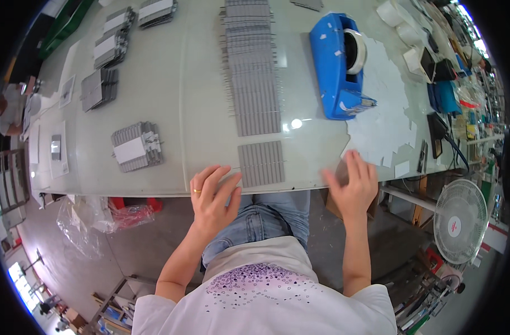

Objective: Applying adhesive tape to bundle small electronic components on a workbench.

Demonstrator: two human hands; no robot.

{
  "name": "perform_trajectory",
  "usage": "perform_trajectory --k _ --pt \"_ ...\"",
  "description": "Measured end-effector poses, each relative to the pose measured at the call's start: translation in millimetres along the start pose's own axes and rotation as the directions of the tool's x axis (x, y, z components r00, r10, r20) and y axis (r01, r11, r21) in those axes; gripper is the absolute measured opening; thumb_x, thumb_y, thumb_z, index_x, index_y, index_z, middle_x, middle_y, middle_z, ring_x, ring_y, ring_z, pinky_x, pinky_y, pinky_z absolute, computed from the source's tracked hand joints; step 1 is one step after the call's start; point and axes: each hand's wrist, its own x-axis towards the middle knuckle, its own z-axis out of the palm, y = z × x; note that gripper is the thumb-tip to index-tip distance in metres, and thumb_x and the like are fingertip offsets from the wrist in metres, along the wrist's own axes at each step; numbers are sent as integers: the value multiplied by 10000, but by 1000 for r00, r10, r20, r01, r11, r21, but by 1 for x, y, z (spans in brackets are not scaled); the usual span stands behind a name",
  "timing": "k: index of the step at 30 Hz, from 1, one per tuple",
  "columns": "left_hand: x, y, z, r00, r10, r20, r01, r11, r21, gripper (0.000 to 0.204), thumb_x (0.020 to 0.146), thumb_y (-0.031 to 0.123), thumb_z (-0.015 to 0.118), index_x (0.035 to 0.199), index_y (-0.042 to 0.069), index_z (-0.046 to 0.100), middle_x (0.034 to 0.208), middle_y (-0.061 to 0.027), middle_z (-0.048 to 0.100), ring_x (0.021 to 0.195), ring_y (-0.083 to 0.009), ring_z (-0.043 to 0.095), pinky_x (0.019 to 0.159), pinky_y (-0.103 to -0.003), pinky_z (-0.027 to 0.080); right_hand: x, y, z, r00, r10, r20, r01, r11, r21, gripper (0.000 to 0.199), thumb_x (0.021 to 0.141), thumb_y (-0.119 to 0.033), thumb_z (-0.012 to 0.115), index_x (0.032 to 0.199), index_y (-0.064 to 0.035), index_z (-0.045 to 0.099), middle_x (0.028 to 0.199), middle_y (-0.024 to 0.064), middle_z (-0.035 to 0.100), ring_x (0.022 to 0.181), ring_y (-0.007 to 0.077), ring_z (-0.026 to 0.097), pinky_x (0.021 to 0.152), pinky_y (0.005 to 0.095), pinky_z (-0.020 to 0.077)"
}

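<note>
A small grey ribbed square piece (261, 163) lies flat near the table's front edge. Just to its left is my left hand (212, 198), with a ring on one finger, its fingers apart and nothing seen in them. The fingertips come close to the piece's left side; I cannot tell whether they touch it. My right hand (354, 187) hovers over the front edge farther right, thumb and fingers spread, beside the white paper sheets (384, 106). Beyond the square piece, a long row of overlapping grey ribbed pieces (252, 72) runs away from me, thin wire ends sticking out along its sides.
A blue tape dispenser (330, 67) with a white tape roll (354, 51) stands on the right. Bundles of grey pieces wrapped in white paper (135, 148) sit on the left. A white fan (461, 220) is beyond the table's right front; plastic bags (82, 223) hang below the left edge.
</note>
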Motion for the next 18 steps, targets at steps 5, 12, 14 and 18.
perform_trajectory --k 5,12,14,18 --pt "-2 -3 0 1000 3 27 -4 1000 27 352 757 129 756 1109 119 740 1250 -65 619 1136 -285 580 910 -433 440 -24 -32 -14 985 -170 26 159 959 234 354 810 -135 796 1121 9 706 1139 126 721 799 301 648 694 366 538" --pt "-1 -2 -2 996 7 84 -12 998 59 386 806 252 722 1165 112 727 1327 -95 589 1195 -294 550 971 -453 423 8 -33 -22 890 444 103 -381 600 704 187 914 -17 704 1101 -1 695 898 81 716 672 114 643 626 243 529" --pt "-1 -1 -4 995 6 97 -14 997 78 388 814 262 718 1171 111 725 1335 -101 585 1208 -297 544 980 -454 420 21 -46 -20 841 405 359 -493 299 817 166 932 -25 689 1096 1 689 865 54 692 655 72 613 607 212 507" --pt "-2 -1 -3 994 7 113 -17 995 95 367 847 265 682 1177 113 736 1347 -116 581 1226 -310 527 985 -457 401 44 -70 0 780 179 600 -619 71 782 140 935 -46 692 1064 6 683 805 14 668 632 38 566 566 188 460"
